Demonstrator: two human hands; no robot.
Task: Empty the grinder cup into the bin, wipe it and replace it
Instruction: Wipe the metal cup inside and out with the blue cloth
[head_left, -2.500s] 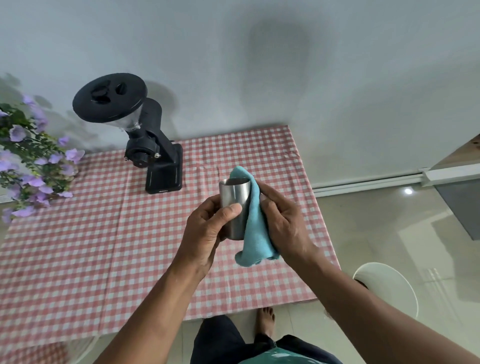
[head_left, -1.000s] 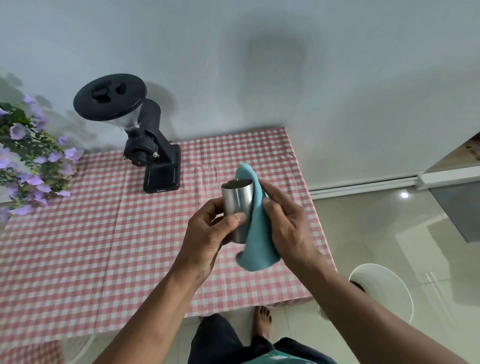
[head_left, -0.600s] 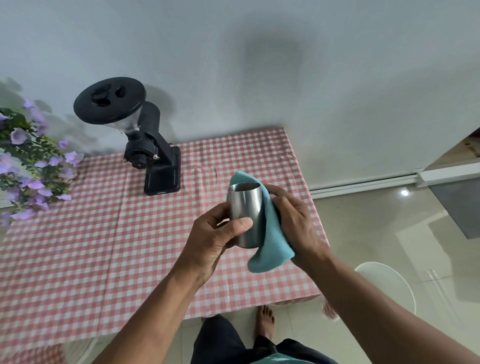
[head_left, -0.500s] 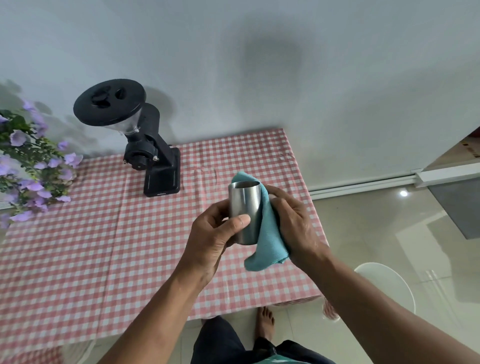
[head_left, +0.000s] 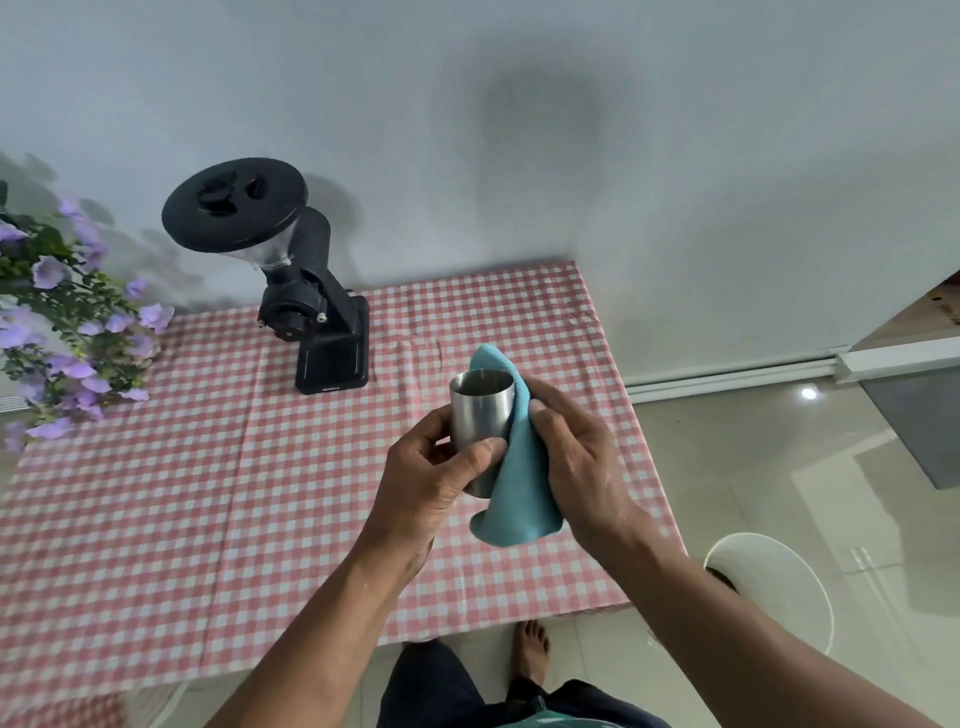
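Observation:
My left hand grips the steel grinder cup upright above the table's right part, thumb across its front. A teal cloth is pressed against the cup's right side by my right hand, and it hangs below the cup. The cup's mouth faces up and looks empty inside. The black grinder stands at the back of the table, its base platform bare. The white bin sits on the floor at the right, partly behind my right forearm.
The table wears a red-and-white checked cloth. Purple flowers lean in from the left edge. A grey wall rises right behind the table. Glossy floor tiles lie to the right, and my bare foot shows below the table edge.
My right hand has slid the cloth around and along the cup's right side, and the cloth's hang has shifted. My left hand kept its grip with the cup upright.

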